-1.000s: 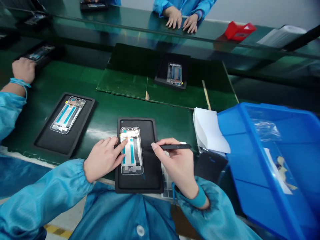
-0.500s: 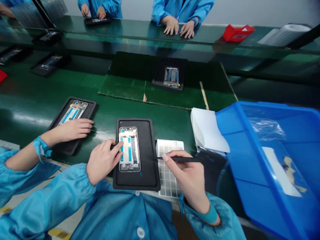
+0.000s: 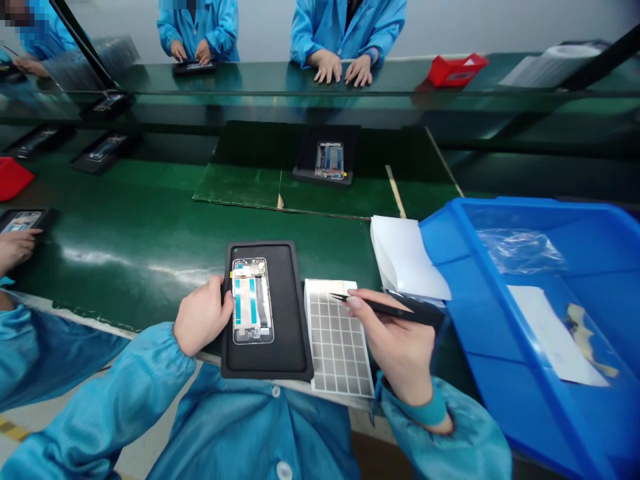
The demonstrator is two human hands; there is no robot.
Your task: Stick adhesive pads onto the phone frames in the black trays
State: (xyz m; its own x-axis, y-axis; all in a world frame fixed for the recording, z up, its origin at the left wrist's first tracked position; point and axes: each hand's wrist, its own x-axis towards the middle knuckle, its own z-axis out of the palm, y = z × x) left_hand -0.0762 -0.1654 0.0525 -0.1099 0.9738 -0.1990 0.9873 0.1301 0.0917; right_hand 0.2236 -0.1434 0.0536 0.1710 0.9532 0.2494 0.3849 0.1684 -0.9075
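Seven black trays (image 3: 267, 360), roughly (the far ones blur), one blue bin (image 3: 500, 205).

At 3 o'clock, a blue plastic bin (image 3: 500, 220) holds a clear plastic bag (image 3: 523, 252) and a white sheet (image 3: 553, 333), with a stack of white paper (image 3: 405, 257) just beside its rim. Beyond the green bench (image 3: 125, 267), a black tray (image 3: 325, 175) sits at 12 o'clock, and a co-worker (image 3: 347, 33) and another co-worker (image 3: 197, 30) stand past it. A red box (image 3: 456, 70) and a paper roll (image 3: 573, 51) lie at 1 o'clock. At 9 o'clock, a neighbour's hand (image 3: 13, 247) is beside a small black tray (image 3: 23, 221).
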